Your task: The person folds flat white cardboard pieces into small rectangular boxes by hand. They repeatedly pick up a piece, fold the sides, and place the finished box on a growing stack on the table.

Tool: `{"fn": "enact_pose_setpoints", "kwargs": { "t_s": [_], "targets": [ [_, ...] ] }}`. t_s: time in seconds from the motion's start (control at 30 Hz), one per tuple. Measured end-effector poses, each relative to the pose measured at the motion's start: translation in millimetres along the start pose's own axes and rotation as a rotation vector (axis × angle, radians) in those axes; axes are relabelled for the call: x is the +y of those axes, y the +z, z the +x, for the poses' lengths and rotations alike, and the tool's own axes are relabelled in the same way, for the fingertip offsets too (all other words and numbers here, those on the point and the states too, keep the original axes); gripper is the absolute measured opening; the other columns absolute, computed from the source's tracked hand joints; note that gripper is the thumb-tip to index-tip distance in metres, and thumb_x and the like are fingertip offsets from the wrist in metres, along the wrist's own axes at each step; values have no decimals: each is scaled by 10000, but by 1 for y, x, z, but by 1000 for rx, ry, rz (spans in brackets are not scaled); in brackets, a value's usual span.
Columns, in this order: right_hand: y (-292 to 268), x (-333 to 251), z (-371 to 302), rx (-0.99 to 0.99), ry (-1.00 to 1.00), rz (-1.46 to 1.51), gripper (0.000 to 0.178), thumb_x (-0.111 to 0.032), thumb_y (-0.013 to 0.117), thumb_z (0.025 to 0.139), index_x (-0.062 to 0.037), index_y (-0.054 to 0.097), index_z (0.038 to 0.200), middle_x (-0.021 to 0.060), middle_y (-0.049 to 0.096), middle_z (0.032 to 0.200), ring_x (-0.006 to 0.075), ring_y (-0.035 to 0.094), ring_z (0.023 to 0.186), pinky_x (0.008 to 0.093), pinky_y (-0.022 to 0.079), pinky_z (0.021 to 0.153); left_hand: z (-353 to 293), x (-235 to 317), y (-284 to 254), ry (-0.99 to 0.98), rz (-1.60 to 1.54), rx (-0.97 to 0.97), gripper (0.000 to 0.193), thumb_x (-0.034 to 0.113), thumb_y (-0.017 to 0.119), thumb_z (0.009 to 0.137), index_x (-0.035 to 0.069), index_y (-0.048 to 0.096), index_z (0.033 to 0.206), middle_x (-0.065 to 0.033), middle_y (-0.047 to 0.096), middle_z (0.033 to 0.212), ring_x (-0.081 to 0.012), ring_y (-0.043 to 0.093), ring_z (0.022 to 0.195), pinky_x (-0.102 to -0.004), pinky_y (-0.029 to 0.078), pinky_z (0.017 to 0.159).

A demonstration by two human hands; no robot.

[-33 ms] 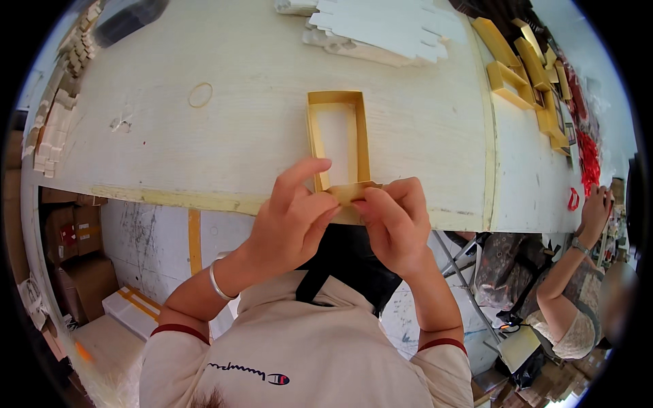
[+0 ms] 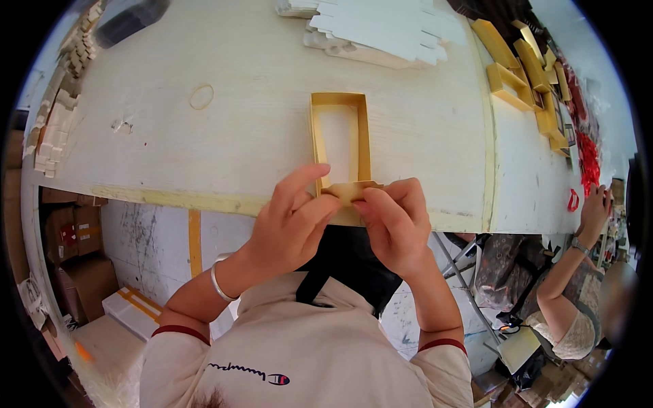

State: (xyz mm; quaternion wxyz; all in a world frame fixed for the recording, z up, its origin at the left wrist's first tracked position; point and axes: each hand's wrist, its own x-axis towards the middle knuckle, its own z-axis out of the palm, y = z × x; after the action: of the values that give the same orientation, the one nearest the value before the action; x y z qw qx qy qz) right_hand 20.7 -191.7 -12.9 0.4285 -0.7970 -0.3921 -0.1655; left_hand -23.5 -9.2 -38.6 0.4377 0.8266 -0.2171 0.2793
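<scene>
Right at the table's (image 2: 204,156) near edge, the left hand (image 2: 289,224) and right hand (image 2: 394,228) pinch the end flap of an empty gold box frame (image 2: 340,146). Gold boxes (image 2: 520,68) pile at the far right corner, white flat cartons (image 2: 381,27) along the far edge.

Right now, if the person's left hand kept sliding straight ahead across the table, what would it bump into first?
Probably the gold frame box: the left hand points up along it while pinching the box's near flap. Beyond lie white cardboard sheets; depth is uncertain.
</scene>
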Motion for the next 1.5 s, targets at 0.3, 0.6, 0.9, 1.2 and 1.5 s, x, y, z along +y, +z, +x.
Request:
{"fn": "enact_pose_setpoints", "kwargs": {
  "t_s": [0.3, 0.6, 0.9, 1.2, 1.5],
  "targets": [
    [7, -4, 0, -34, 11, -178, 381, 26, 700, 745, -40, 654, 1118, 96, 479, 906, 200, 527, 697, 298, 434, 544, 6, 11, 0, -96, 166, 6, 290, -72, 664, 779, -19, 647, 1064, -166, 555, 1207, -141, 546, 604, -266, 484, 554],
    [-10, -10, 28, -450, 141, -158, 171, 26, 652, 735, -19, 608, 894, 99, 527, 858, 281, 569, 684, 374, 444, 562, 41, 21, -24, -177, 265, -414, 139, -46, 654, 740, -3, 609, 865, -104, 573, 782, -279, 557, 637, -359, 469, 548],
    [-6, -11, 25, -513, 109, -191, 197, 73, 596, 691, -11, 536, 859, 116, 500, 823, 304, 566, 627, 380, 454, 528, 41, 22, -28, -180, 312, -596, 86, -44, 597, 761, 6, 564, 822, -110, 545, 799, -318, 565, 660, -386, 456, 549],
    [-12, -22, 9, -415, 76, -185, 177, -13, 602, 730, -54, 521, 881, 108, 518, 833, 319, 584, 626, 419, 456, 525, 49, 28, -40, -14, 110, -406, 182, 41, 666, 805, 4, 609, 974, -125, 604, 1028, -267, 574, 626, -328, 471, 546],
    [-181, 43, 71, -103, 60, -982, 569, -227, 720, 752, -95, 505, 1263, 134, 547, 1211, 269, 658, 716, 371, 531, 596, 16, 7, -70, -168, -1, -38, 279, -25, 673, 775, 15, 649, 1050, -140, 608, 1119, -151, 589, 676, -238, 492, 579]
  ]
}}
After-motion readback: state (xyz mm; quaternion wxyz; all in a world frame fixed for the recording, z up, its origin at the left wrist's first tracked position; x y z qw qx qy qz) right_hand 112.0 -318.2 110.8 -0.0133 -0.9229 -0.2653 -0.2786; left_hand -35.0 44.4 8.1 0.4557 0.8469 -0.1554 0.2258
